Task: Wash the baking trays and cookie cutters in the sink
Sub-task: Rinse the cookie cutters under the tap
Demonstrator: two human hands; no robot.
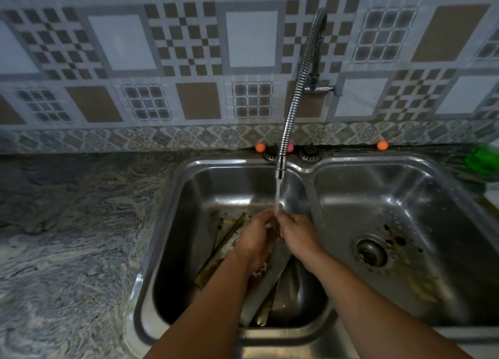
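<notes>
A double steel sink (172, 223) is set into a marbled bench (67, 237). Its left basin holds several baking trays (216, 253) leaning on one another, with a fluted cookie cutter (259, 269) showing just below the left wrist. The right basin (405, 196) holds only dark specks around its drain (372, 252).

Both hands meet over the left basin under the water stream (277, 196) from a flexible metal tap (297, 88). The left hand (255, 240) has its fingers curled toward 3 o'clock; something small and pale shows between the hands, but what it is, and which hand has it, I cannot tell. The right hand (297, 233) is curled too, fingertips at 10 o'clock touching the left hand, right in the stream.

Two strainer plugs (310, 153) sit on the rim at 12 o'clock, and a green object (482, 160) lies at 3 o'clock on the bench.
</notes>
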